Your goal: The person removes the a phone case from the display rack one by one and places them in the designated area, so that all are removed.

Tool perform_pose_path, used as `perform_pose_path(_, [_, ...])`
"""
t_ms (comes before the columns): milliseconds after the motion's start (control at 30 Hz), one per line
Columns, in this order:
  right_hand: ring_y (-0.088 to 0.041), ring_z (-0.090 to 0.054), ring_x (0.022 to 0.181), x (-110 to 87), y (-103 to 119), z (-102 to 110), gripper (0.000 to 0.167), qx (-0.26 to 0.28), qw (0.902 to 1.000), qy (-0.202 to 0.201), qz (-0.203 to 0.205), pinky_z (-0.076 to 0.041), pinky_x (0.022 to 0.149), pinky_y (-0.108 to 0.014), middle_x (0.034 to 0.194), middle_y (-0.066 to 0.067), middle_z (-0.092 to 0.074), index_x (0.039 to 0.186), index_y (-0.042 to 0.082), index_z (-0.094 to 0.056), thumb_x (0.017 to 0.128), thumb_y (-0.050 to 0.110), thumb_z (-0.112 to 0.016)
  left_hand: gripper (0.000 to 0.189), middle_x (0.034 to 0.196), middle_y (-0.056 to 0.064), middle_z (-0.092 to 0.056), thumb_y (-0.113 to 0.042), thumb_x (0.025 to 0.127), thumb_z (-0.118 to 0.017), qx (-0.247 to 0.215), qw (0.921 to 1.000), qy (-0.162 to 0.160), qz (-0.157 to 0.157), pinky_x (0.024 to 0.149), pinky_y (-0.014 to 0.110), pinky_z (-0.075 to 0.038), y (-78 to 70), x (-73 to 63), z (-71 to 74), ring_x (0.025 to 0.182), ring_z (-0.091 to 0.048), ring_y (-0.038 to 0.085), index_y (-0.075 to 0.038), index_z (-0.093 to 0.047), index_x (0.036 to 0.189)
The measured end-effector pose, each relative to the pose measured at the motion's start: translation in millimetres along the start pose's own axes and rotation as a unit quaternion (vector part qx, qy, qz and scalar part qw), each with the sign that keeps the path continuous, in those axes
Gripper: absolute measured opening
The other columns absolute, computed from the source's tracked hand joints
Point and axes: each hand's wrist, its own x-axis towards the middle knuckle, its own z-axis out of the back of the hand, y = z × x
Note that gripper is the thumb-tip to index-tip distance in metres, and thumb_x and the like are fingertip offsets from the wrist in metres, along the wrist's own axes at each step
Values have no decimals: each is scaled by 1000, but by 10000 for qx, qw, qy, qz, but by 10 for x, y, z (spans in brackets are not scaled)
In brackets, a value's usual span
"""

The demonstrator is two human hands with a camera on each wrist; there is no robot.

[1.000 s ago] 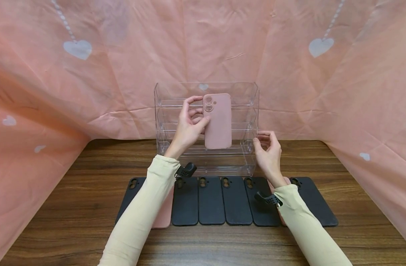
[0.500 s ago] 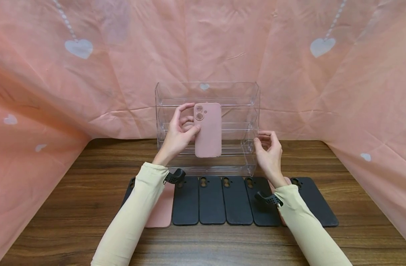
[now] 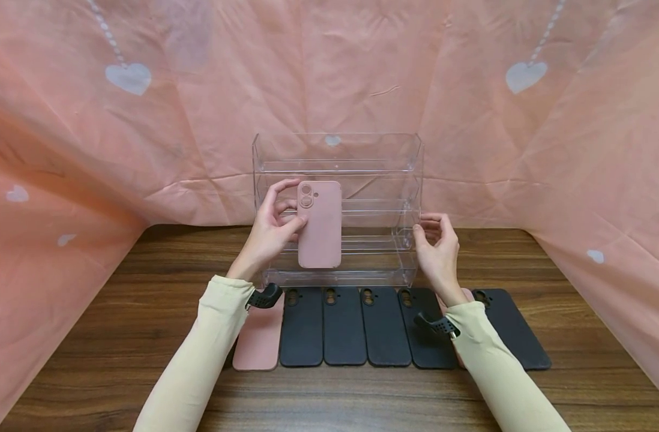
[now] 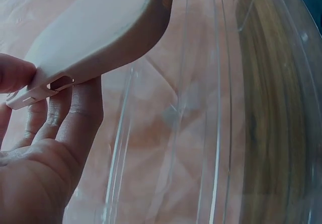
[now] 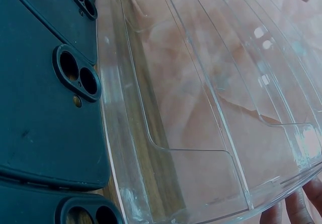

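Note:
My left hand (image 3: pixel 272 231) pinches a pink phone case (image 3: pixel 320 234) by its left edge, thumb on the back and fingers behind. The case is upright, its camera cutout at the top left, in front of a clear acrylic tiered rack (image 3: pixel 380 205). The left wrist view shows the case's side edge (image 4: pixel 121 53) between thumb and fingers. At the rack's right side wall, my right hand (image 3: pixel 436 246) holds the edge with thumb in front and fingers curled behind. Some of its fingertips (image 5: pixel 297 206) show beyond the clear wall in the right wrist view.
A row of phone cases lies in front of the rack: a pink case (image 3: pixel 257 336), several black cases (image 3: pixel 344 330), and a black case (image 3: pixel 513 330) at the right end. My right wrist partly covers another pink one. Pink cloth (image 3: pixel 351 72) hangs behind the wooden table (image 3: pixel 119 324).
My left hand has moved left and down with the pink phone case, from the rack's middle towards its lower left. The right hand has stayed at the rack's side.

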Motion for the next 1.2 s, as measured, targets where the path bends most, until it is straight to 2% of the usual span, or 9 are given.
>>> perform_pose_path(133, [0, -56, 86, 57, -132, -17, 26, 22, 10000, -34, -42, -44, 82, -16, 114, -24, -64, 123, -7, -59, 98, 2, -58, 68, 104, 6, -59, 12, 94, -54, 1, 10000, 17, 86, 63, 35, -61, 8, -52, 60, 78, -69, 11, -14, -31, 153])
perform_pose_path(333, [1, -57, 87, 149, -375, -38, 25, 0, 9999, -100, 64, -44, 82, -15, 112, -16, -66, 123, 1, -62, 99, 8, -60, 69, 103, 5, -60, 13, 93, -54, 179, 9995, -14, 272, 64, 36, -61, 8, -122, 147, 76, -69, 10, -14, -31, 152])
perform_pose_path(567, [0, -58, 87, 144, -395, -51, 25, -59, 9998, -152, 118, -45, 82, -14, 108, -7, -65, 122, 2, -62, 98, 10, -62, 68, 100, 0, -64, 10, 92, -57, 545, 9978, -64, 382, 58, 30, -57, 12, -201, 271, 76, -66, 7, -15, -34, 150])
perform_pose_path(700, [1, -58, 87, 146, -393, -49, 26, -57, 9998, -138, 120, -45, 83, -15, 111, -10, -66, 123, 2, -62, 98, 10, -61, 68, 101, -1, -64, 11, 91, -56, 560, 9976, -35, 410, 57, 29, -57, 19, -257, 346, 78, -68, 8, -14, -33, 149])
perform_pose_path(833, [0, -59, 87, 145, -386, -44, 24, 20, 9998, -148, 137, -46, 82, -15, 109, -10, -66, 121, 1, -62, 97, 8, -61, 67, 101, -1, -63, 13, 91, -55, 538, 9975, -16, 447, 60, 31, -59, 32, -318, 425, 80, -72, 8, -14, -33, 148])
perform_pose_path(1033, [-1, -59, 87, 142, -402, -47, 23, 23, 9996, -207, 167, -46, 82, -16, 103, 2, -63, 119, 2, -62, 97, 7, -61, 67, 101, -1, -63, 13, 92, -53, 641, 9962, 6, 597, 62, 34, -60, 30, -412, 550, 82, -73, 9, -12, -30, 150])
perform_pose_path(1200, [-2, -59, 88, 137, -413, -43, 24, -5, 9996, -205, 188, -46, 83, -17, 105, -2, -64, 120, 2, -62, 98, 8, -61, 66, 102, -1, -64, 12, 93, -53, 804, 9943, 28, 705, 63, 36, -61, 11, -502, 662, 85, -74, 10, -12, -30, 150])
